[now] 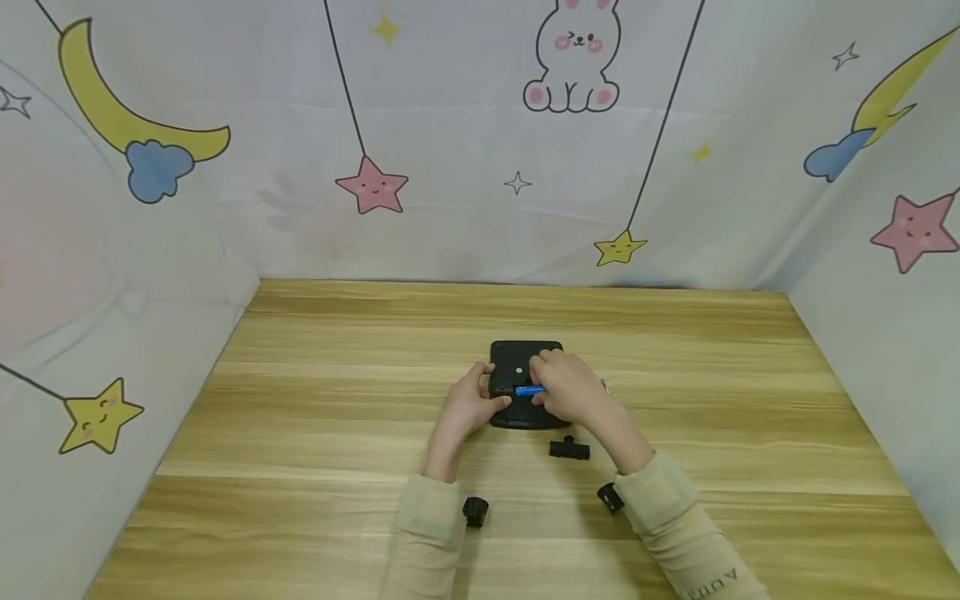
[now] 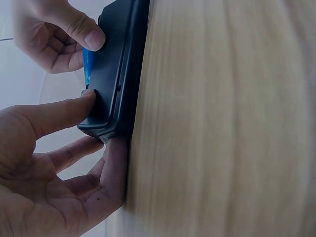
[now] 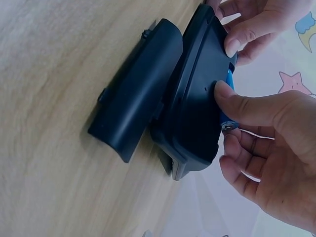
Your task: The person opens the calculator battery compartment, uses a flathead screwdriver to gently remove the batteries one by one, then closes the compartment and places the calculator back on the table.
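A flat black device (image 1: 510,354) with rounded corners lies on the table, a small pale round spot on its upper face. My left hand (image 1: 461,408) grips its left edge; in the left wrist view, the thumb presses on top and the fingers are at the side and underneath. A blue battery (image 1: 528,390) lies at the recess across the middle of the device. With thumb and fingers, my right hand (image 1: 573,387) pinches it; its metal end shows in the right wrist view. A curved black battery cover (image 3: 138,89) rests on the table beside the device.
Small black pieces sit beside the left cuff (image 1: 476,512) and the right cuff (image 1: 611,498). A small shiny tip (image 1: 606,386) shows just right of my right hand, the rest hidden. White printed cloth walls (image 1: 465,233) border the wooden table.
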A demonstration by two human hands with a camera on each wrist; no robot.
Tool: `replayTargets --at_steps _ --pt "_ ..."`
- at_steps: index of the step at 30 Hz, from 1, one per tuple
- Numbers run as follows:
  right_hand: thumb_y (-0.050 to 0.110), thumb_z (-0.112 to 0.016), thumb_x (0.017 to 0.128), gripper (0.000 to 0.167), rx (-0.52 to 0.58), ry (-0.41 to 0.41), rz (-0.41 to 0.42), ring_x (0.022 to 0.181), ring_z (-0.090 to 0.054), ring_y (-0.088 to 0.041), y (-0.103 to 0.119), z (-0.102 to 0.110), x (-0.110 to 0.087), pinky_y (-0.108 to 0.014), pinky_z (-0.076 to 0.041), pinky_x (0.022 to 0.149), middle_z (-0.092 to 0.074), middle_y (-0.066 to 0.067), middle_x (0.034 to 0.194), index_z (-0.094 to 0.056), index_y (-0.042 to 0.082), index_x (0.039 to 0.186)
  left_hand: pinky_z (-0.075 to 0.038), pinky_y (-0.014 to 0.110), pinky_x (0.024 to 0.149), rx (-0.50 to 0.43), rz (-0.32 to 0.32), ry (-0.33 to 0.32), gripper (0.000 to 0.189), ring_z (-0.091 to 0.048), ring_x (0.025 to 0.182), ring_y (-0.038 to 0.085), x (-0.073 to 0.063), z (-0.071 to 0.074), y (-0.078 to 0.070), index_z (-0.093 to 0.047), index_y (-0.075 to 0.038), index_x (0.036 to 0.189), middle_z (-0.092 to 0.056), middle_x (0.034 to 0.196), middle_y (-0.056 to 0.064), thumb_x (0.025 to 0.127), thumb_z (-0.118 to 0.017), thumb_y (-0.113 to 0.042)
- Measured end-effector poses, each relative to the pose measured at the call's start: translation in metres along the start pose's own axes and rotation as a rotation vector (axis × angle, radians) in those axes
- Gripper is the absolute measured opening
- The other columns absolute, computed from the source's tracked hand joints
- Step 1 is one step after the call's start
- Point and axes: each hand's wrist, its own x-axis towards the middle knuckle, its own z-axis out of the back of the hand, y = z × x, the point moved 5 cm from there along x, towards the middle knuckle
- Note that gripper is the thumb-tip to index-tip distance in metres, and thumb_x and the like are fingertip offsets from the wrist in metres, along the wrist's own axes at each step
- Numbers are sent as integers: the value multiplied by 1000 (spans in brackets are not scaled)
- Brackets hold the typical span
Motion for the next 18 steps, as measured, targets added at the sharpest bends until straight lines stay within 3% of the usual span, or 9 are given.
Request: replayTargets --at_steps 13,18 --pt "22 -78 80 19 1 -22 27 74 -50 -15 1 4 -5 -34 -46 71 -58 1 82 -61 13 82 -36 26 57 -2 -16 -4 56 -47 66 18 -1 1 -1 -52 -9 134 -55 78 7 84 -74 -16" --pt "18 -77 81 19 68 -29 28 69 -46 -13 -2 5 -10 -28 -43 64 -54 0 80 -59 11 81 -37 25 58 -1 -11 -1 56 -49 69 19 -1 0 0 -52 -9 134 -59 83 10 84 -74 -16"
